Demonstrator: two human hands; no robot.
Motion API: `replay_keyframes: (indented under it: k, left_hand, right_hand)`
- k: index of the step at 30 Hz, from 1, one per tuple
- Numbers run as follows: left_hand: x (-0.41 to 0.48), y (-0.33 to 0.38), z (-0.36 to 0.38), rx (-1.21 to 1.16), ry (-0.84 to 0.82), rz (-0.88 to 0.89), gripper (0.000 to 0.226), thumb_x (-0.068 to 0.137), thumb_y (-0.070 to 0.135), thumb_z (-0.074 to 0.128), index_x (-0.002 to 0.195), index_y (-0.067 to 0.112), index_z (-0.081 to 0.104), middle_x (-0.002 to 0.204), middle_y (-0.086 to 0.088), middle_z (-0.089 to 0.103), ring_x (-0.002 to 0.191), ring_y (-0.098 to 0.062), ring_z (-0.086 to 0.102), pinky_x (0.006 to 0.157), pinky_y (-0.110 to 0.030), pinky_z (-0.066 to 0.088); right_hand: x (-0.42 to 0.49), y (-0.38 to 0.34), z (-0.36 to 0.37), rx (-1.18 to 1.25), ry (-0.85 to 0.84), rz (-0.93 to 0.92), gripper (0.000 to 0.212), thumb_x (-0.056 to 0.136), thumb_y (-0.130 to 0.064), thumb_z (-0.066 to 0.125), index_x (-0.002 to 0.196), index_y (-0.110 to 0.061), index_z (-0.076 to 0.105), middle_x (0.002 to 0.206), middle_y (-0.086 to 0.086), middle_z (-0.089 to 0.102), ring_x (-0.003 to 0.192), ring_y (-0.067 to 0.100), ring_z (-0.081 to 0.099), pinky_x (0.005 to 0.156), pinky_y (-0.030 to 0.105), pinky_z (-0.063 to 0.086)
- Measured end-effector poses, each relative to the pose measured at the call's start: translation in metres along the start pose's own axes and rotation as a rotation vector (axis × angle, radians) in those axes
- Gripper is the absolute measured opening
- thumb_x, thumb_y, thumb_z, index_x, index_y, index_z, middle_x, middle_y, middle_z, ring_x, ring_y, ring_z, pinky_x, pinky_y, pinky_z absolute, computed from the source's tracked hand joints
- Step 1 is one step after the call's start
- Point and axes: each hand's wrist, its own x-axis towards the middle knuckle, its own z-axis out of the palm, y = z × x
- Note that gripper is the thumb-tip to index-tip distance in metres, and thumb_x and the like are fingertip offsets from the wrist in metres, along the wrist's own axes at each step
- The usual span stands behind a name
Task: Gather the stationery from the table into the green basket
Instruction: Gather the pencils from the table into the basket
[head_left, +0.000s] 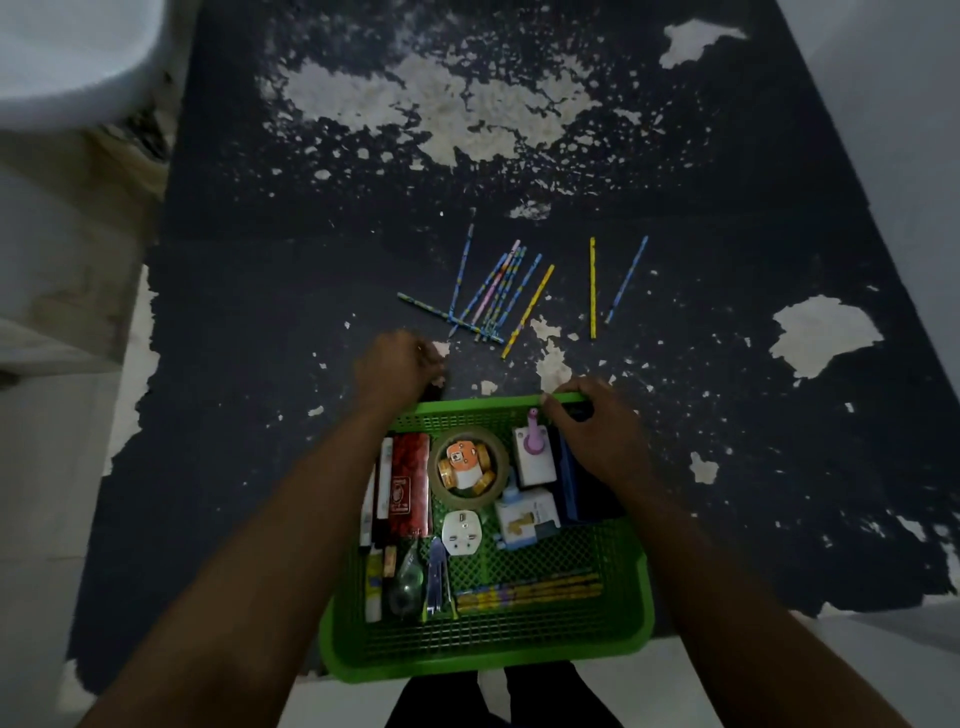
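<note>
- A dark table top (249, 322) with its coating flaked off in pale patches fills the dim view; pale floor shows at its near edge.
- Nearest, the green basket (483, 667) sits at the table's near edge, already holding a good deal: a tape roll (470, 470), a red box (410, 483), a white plug (461, 532) and a row of pencils laid along its near side (530, 592).
- The right hand (597, 436) holds the basket's far rim, thumb on the rim's inner edge and fingers curled over the outside, so it looks taken up with steadying.
- The left hand (400, 366) lies just beyond the basket's far left corner, knuckles up and fingers curled under; whether they pinch anything I cannot tell.
- Farther out, the loose pencil cluster (493, 291) lies on the table ahead of the left hand and slightly to its right, its nearest tips close to the knuckles. Most long axes run away from the person, leaning right; one blue pencil (447, 317) lies crosswise under their near ends.
- Well to the right, apart from the cluster, lie a yellow pencil (592, 288) and a blue one (627, 280).
- The left hand is nearer the cluster and seems the likelier one to reach forward.
</note>
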Motion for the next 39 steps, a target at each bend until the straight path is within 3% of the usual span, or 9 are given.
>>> replay_keyframes:
  k: [5, 12, 18, 21, 25, 28, 31, 34, 39]
  left_hand:
    - [0.034, -0.032, 0.0, 0.376, -0.32, -0.069, 0.03, 0.085, 0.024, 0.073, 0.113, 0.012, 0.075, 0.121, -0.015, 0.069, 0.11, -0.034, 0.066, 0.094, -0.041, 0.055]
    - [0.029, -0.032, -0.004, 0.439, -0.253, 0.014, 0.025, 0.082, 0.021, 0.075, 0.105, 0.011, 0.077, 0.111, -0.018, 0.072, 0.102, -0.035, 0.069, 0.088, -0.039, 0.056]
    - [-0.006, 0.023, -0.047, 0.199, -0.02, 0.378, 0.016, 0.087, 0.026, 0.072, 0.102, 0.023, 0.077, 0.096, -0.005, 0.076, 0.088, -0.027, 0.07, 0.073, -0.034, 0.053]
    - [-0.059, 0.059, -0.061, 0.062, -0.138, 0.588, 0.018, 0.087, 0.021, 0.075, 0.104, 0.023, 0.079, 0.094, 0.006, 0.076, 0.079, -0.012, 0.068, 0.07, -0.027, 0.051]
    - [-0.118, 0.067, -0.034, 0.128, -0.429, 0.641, 0.019, 0.088, 0.032, 0.073, 0.107, 0.035, 0.077, 0.098, 0.015, 0.074, 0.083, -0.001, 0.063, 0.062, -0.01, 0.037]
    - [-0.149, 0.055, 0.023, 0.228, -0.523, 0.637, 0.022, 0.088, 0.028, 0.07, 0.108, 0.034, 0.078, 0.104, 0.009, 0.076, 0.096, -0.012, 0.069, 0.074, -0.021, 0.051]
    - [-0.17, 0.045, 0.07, 0.448, -0.48, 0.674, 0.008, 0.069, 0.026, 0.08, 0.077, 0.025, 0.081, 0.073, -0.001, 0.075, 0.065, -0.018, 0.071, 0.054, -0.022, 0.042]
    - [-0.172, 0.036, 0.1, 0.521, -0.386, 0.689, 0.037, 0.022, 0.026, 0.093, 0.035, 0.022, 0.058, 0.034, 0.006, 0.049, 0.027, -0.009, 0.048, 0.041, -0.012, 0.021]
    - [-0.176, 0.031, 0.122, 0.509, -0.353, 0.718, 0.041, 0.016, 0.028, 0.095, 0.036, 0.021, 0.06, 0.034, 0.005, 0.051, 0.026, -0.011, 0.05, 0.035, -0.014, 0.035]
  right_hand:
    - [-0.001, 0.0, 0.0, 0.031, -0.006, 0.008, 0.022, 0.088, -0.049, 0.066, 0.089, -0.027, 0.065, 0.09, -0.007, 0.061, 0.082, 0.007, 0.058, 0.067, 0.024, 0.043]
    - [-0.002, -0.001, -0.001, 0.016, 0.01, -0.006, 0.023, 0.088, -0.048, 0.067, 0.086, -0.026, 0.065, 0.087, -0.011, 0.059, 0.08, 0.006, 0.057, 0.068, 0.027, 0.045]
    - [-0.002, -0.003, -0.002, 0.031, -0.003, -0.015, 0.021, 0.088, -0.045, 0.068, 0.087, -0.024, 0.065, 0.088, -0.008, 0.059, 0.079, 0.003, 0.055, 0.065, 0.014, 0.04]
    - [-0.003, -0.003, -0.005, 0.021, -0.022, -0.014, 0.019, 0.088, -0.041, 0.069, 0.088, -0.023, 0.066, 0.087, -0.009, 0.058, 0.078, 0.001, 0.053, 0.062, 0.003, 0.035]
    - [-0.002, -0.004, -0.005, 0.001, -0.032, -0.021, 0.02, 0.089, -0.043, 0.067, 0.088, -0.023, 0.067, 0.089, -0.006, 0.059, 0.078, 0.006, 0.055, 0.06, 0.01, 0.035]
    - [-0.003, -0.007, -0.004, -0.025, -0.005, 0.002, 0.021, 0.089, -0.045, 0.066, 0.087, -0.024, 0.067, 0.089, -0.007, 0.059, 0.077, 0.003, 0.052, 0.061, 0.019, 0.033]
    - [-0.003, -0.008, -0.005, -0.025, -0.007, -0.004, 0.022, 0.089, -0.045, 0.066, 0.088, -0.023, 0.068, 0.09, -0.007, 0.059, 0.077, 0.001, 0.05, 0.058, 0.011, 0.031]
    - [-0.002, -0.007, -0.004, -0.024, -0.009, -0.002, 0.023, 0.089, -0.047, 0.066, 0.089, -0.023, 0.067, 0.09, -0.006, 0.06, 0.079, 0.005, 0.054, 0.062, 0.018, 0.035]
    - [-0.003, -0.009, -0.005, -0.042, -0.015, 0.01, 0.024, 0.089, -0.049, 0.065, 0.09, -0.025, 0.066, 0.09, -0.01, 0.057, 0.079, 0.003, 0.052, 0.059, 0.004, 0.03]
